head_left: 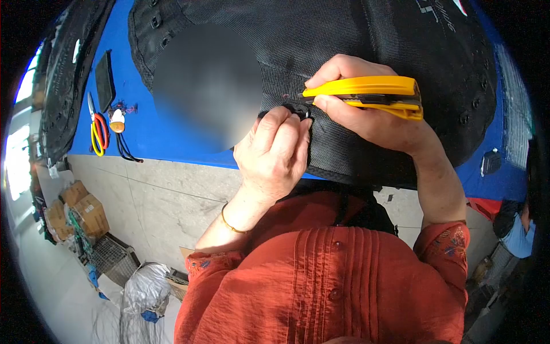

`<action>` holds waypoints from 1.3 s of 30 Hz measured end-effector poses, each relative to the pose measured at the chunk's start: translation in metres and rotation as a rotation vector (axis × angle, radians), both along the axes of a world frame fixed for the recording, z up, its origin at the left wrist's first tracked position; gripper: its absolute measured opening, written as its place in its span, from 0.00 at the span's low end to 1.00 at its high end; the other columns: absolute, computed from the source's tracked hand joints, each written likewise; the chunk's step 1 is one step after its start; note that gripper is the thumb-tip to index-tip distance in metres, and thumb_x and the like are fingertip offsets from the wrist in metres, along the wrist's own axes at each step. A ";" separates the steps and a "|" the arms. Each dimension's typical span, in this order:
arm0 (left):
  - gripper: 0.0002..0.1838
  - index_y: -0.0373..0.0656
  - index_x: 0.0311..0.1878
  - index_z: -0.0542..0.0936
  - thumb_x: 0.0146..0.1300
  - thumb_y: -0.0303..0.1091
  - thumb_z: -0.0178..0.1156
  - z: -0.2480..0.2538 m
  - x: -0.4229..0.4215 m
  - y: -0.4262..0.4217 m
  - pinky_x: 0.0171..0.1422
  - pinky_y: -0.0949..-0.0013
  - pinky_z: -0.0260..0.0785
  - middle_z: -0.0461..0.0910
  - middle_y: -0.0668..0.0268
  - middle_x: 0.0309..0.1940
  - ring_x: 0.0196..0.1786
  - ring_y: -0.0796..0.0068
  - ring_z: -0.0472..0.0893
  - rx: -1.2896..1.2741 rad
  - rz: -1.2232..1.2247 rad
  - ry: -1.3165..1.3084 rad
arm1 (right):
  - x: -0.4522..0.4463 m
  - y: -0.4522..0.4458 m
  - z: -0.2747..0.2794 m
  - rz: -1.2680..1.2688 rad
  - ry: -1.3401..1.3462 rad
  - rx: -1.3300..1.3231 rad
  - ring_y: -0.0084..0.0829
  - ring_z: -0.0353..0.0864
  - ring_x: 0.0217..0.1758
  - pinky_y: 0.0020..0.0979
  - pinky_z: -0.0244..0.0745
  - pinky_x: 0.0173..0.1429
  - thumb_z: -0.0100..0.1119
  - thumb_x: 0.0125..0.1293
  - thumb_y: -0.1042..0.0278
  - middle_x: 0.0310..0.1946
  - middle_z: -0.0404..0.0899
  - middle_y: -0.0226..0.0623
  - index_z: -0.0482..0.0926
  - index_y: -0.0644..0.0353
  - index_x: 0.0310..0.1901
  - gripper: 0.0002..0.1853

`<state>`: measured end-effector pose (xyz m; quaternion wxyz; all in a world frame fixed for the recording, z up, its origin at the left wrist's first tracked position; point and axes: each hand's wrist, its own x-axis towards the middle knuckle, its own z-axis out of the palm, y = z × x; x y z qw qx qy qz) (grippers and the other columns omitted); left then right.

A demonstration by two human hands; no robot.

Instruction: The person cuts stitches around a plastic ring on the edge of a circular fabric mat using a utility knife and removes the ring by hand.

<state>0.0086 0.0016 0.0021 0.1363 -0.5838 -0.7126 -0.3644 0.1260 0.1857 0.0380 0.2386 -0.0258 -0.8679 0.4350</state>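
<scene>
Closest to us, the rust-red, pleated, buttoned blouse [338, 281] fills the bottom, and above it here's the action: a black mesh-textured fabric piece [355, 155] spread over the blue tabletop [172, 137]! The left hand [272, 149] pinches a small black piece [299, 108] at the fabric's near part. Right beside it, the right hand [372, 117] is closed around a yellow-handled tool [366, 86], its narrow end near those left fingertips. Out left: red-and-yellow-handled scissors [98, 129] and a flat dark rectangular object [105, 80]. Beyond, on the floor, cardboard boxes [90, 214].
</scene>
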 end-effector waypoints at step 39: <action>0.12 0.42 0.45 0.87 0.60 0.31 0.77 -0.003 0.001 0.000 0.40 0.63 0.71 0.84 0.64 0.41 0.34 0.66 0.80 0.018 0.024 -0.021 | 0.004 0.006 -0.005 0.031 0.077 0.153 0.33 0.84 0.50 0.30 0.80 0.54 0.67 0.70 0.73 0.43 0.80 0.34 0.82 0.59 0.44 0.04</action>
